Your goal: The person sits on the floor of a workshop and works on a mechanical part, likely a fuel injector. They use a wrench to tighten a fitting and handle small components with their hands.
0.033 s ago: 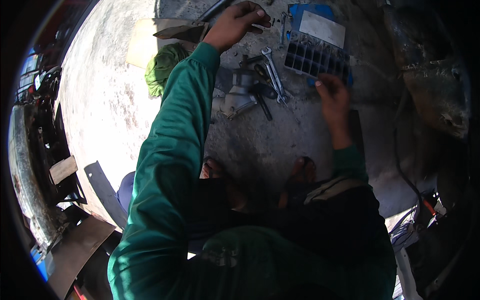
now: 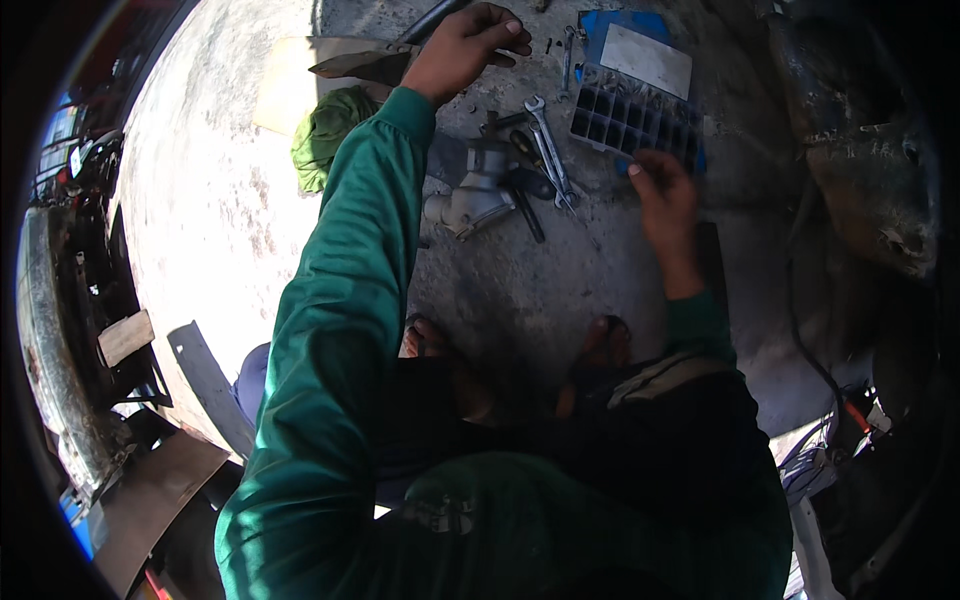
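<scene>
My left hand [image 2: 460, 52] is stretched out at the top, thumb and fingers bent together; whatever they hold, if anything, is too small to see. Near the compartment box [image 2: 600, 148] is my right hand [image 2: 665, 200], its thumb and forefinger drawn together, and what lies between them cannot be made out. The box has many dark sections. On the floor between both hands sits a grey cast metal part [image 2: 482, 192]. Right beside it lie a wrench [image 2: 545, 135], a screwdriver [image 2: 525, 148] and other tools. Another small wrench [image 2: 567, 58] rests left of the box.
A green cloth [image 2: 330, 135] and a sheet of cardboard [image 2: 280, 85] lie left of my forearm. A pale card [image 2: 645, 58] rests over the box's far part. Large worn metal panels [image 2: 860, 170] stand at the right. A cable [image 2: 800, 320] runs down there.
My left hand has drawn slightly left. My right hand has hardly moved, and the things on the floor stay put.
</scene>
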`<state>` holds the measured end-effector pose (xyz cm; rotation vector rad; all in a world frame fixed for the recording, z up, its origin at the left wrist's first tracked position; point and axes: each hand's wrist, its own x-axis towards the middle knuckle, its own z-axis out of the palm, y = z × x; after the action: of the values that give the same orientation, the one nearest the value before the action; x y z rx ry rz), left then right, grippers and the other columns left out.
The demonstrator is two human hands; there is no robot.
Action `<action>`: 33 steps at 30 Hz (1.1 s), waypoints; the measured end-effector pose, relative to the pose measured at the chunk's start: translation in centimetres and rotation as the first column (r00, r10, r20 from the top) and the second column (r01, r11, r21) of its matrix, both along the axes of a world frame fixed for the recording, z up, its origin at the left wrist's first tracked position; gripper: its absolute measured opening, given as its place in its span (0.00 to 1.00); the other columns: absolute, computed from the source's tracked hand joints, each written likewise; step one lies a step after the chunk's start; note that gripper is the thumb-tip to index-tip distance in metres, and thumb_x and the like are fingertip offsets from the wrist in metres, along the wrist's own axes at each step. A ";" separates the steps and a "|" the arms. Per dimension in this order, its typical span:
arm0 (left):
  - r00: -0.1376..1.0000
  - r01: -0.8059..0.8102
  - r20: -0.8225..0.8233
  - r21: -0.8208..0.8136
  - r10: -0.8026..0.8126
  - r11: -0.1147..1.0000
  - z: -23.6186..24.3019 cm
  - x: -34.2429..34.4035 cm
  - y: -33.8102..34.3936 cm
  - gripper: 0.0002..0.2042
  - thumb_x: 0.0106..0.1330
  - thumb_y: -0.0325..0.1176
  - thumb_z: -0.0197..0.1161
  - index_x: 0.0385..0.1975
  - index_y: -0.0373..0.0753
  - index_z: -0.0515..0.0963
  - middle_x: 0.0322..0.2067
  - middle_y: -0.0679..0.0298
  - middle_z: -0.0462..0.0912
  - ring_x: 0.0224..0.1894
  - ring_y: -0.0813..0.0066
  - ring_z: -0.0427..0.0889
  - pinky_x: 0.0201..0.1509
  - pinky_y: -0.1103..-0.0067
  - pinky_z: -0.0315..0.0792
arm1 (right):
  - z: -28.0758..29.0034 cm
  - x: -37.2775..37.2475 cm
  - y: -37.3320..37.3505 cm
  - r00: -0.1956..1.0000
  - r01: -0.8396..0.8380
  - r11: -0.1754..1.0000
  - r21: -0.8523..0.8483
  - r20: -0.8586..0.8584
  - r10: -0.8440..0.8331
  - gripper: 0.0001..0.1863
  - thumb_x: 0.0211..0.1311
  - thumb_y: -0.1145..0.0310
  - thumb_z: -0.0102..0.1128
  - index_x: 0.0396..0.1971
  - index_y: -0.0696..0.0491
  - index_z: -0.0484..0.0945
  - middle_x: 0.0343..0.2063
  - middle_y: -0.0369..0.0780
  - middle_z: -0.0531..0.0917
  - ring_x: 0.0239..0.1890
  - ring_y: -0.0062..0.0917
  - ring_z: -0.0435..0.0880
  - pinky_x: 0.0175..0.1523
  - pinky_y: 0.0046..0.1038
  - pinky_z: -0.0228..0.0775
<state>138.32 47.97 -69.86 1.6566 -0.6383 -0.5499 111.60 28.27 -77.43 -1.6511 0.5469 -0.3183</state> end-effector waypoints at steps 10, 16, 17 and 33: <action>0.962 -0.170 0.262 0.342 0.080 0.924 -6.5 2.9 0.4 0.11 0.66 0.34 0.65 0.42 0.34 0.85 0.33 0.58 0.88 0.36 0.71 0.87 0.42 0.73 0.79 | 0.1 -0.2 3.2 0.929 -0.315 0.934 0.171 -0.148 0.340 0.11 0.65 0.71 0.66 0.45 0.58 0.81 0.36 0.36 0.85 0.39 0.16 0.80 0.46 0.22 0.73; 0.878 -0.245 0.473 0.569 -0.069 0.785 -14.6 5.9 -5.9 0.14 0.61 0.40 0.66 0.39 0.36 0.87 0.38 0.49 0.87 0.42 0.52 0.87 0.49 0.64 0.80 | 0.5 -0.7 4.3 0.882 -0.402 0.887 0.228 -0.165 0.442 0.12 0.65 0.72 0.66 0.46 0.60 0.81 0.36 0.38 0.85 0.40 0.17 0.82 0.47 0.24 0.75; 0.866 -0.278 0.493 0.607 -0.079 0.744 -15.5 6.3 -6.6 0.15 0.61 0.41 0.66 0.39 0.36 0.87 0.40 0.48 0.87 0.43 0.48 0.86 0.50 0.62 0.79 | 0.4 -0.9 4.2 0.886 -0.401 0.889 0.222 -0.155 0.438 0.12 0.64 0.72 0.66 0.45 0.60 0.81 0.36 0.38 0.85 0.39 0.17 0.82 0.47 0.24 0.75; 0.963 -0.145 0.268 0.546 -0.008 0.825 -11.3 6.9 -5.4 0.14 0.58 0.37 0.67 0.37 0.31 0.84 0.35 0.48 0.88 0.42 0.54 0.88 0.50 0.65 0.80 | 2.9 -0.3 2.5 0.910 -0.333 0.904 0.269 -0.161 0.383 0.12 0.64 0.73 0.66 0.46 0.60 0.80 0.35 0.39 0.85 0.39 0.18 0.82 0.45 0.25 0.75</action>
<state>145.22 42.62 -81.16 2.3344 -0.6356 -0.4979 111.28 30.75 -74.58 -1.5229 0.4056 0.1924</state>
